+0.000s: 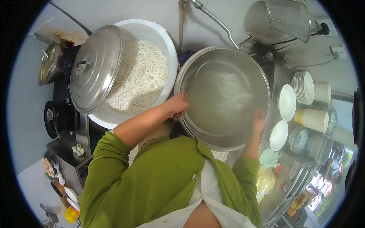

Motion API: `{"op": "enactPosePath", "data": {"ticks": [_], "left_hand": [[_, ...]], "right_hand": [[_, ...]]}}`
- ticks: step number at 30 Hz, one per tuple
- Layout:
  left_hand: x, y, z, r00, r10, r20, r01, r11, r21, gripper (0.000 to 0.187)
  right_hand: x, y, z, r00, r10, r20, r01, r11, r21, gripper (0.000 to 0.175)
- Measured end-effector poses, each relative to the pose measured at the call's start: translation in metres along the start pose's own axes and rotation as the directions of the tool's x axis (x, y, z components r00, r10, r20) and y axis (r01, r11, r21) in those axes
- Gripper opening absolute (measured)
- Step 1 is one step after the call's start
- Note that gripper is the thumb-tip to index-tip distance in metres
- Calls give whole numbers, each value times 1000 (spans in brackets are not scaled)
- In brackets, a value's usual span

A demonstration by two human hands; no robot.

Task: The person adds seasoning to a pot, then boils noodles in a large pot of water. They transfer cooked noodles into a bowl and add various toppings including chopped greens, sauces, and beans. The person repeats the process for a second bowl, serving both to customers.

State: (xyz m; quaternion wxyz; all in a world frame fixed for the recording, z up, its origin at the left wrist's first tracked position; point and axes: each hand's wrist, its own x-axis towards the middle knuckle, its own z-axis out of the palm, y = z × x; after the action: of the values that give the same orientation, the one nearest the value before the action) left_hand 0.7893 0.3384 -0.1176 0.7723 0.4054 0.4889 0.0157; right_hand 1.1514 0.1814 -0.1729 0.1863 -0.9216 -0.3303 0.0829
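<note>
White noodles (233, 88) lie in cloudy water inside a large round metal pot (196, 57). My left hand (179, 105) is closed at the pot's left edge, on what looks like a handle; its exact hold is partly hidden. Over the pot's right side is my right hand (259, 121), blurred by steam or motion, so whether it holds anything cannot be made out. To the left, a big white basin (171, 54) contains a heap of white noodles (145, 74). A round metal lid (97, 68) with a dark handle leans over the basin's left part.
White bowls (287, 102) and stacked paper cups (313, 120) stand right of the pot. A flexible metal hose (218, 20) reaches the pot's back rim. At the far left are a metal pan (57, 67) and a black frying pan (51, 122). A wire-mesh strainer (291, 20) hangs upper right.
</note>
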Motion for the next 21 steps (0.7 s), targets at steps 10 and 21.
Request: {"op": "enactPosePath", "data": {"ticks": [10,21], "left_hand": [[7,13,2,998,-57,-17,57,998,-12,29],[37,-1,38,939,-245,243,281,951,-126,11]], "right_hand": [[17,60,93,977,-210,-47,214,969,126,25],[-97,-93,34,577,-411,706,663,740,-112,26]]}}
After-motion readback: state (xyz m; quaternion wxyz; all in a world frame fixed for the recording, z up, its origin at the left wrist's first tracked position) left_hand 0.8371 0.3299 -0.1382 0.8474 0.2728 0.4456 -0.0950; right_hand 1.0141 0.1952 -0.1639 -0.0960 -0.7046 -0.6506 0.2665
